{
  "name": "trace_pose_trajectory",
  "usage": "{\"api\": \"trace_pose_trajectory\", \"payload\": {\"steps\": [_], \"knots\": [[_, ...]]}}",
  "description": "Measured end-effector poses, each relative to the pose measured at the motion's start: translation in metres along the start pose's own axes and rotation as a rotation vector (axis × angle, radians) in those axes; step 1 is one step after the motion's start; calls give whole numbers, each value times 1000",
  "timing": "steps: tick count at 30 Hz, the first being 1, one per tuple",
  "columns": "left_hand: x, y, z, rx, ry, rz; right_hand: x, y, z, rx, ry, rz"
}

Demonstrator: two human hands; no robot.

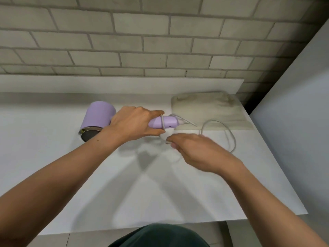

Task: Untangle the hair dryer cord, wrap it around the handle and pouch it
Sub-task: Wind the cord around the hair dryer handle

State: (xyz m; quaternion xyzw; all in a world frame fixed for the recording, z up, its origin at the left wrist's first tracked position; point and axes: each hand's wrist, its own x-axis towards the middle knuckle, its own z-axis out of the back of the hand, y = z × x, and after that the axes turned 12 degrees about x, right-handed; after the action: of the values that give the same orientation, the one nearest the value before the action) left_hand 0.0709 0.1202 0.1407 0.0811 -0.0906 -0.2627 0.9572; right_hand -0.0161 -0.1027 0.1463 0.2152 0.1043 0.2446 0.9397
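Observation:
A lilac hair dryer (98, 115) lies on the white table (160, 193), its barrel at the left and its handle pointing right. My left hand (132, 123) grips the handle near the barrel. One turn of the white cord (229, 134) circles the handle's free end. My right hand (199, 152), blurred, pinches the cord just below the handle. The rest of the cord loops loosely to the right on the table. A flat beige pouch (211, 111) lies behind the handle's end, and the cord's base rests on its front edge.
A grey brick wall (160, 41) rises behind a low white ledge at the back of the table. A white panel (293, 122) stands along the right side. The table's front edge runs near my body.

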Motion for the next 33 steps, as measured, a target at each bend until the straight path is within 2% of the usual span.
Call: {"api": "trace_pose_trajectory", "payload": {"steps": [4, 8, 12, 16, 21, 24, 29, 33], "knots": [[-1, 6, -3, 70, 46, -66, 7, 3, 25, -83, -166, 114], [-5, -2, 7, 127, 61, -115, 13, 2, 27, -189, -167, 78], [-7, -8, 14, 105, 94, -174, 23, 0, 29, -177, -194, 82], [-10, -12, 12, 180, 60, -239, 32, -8, 36, -129, -188, 30], [-13, -17, 9, 209, 27, -250, 46, -22, 44, -100, -244, 52], [-14, -21, 8, 213, 28, -268, 52, -35, 45, 5, -244, 42], [-17, -17, 7, 221, 0, -315, 54, -54, 40, 402, -265, -45], [-18, -18, 8, 202, -34, -346, 52, -56, 29, 602, -253, -63]]}}
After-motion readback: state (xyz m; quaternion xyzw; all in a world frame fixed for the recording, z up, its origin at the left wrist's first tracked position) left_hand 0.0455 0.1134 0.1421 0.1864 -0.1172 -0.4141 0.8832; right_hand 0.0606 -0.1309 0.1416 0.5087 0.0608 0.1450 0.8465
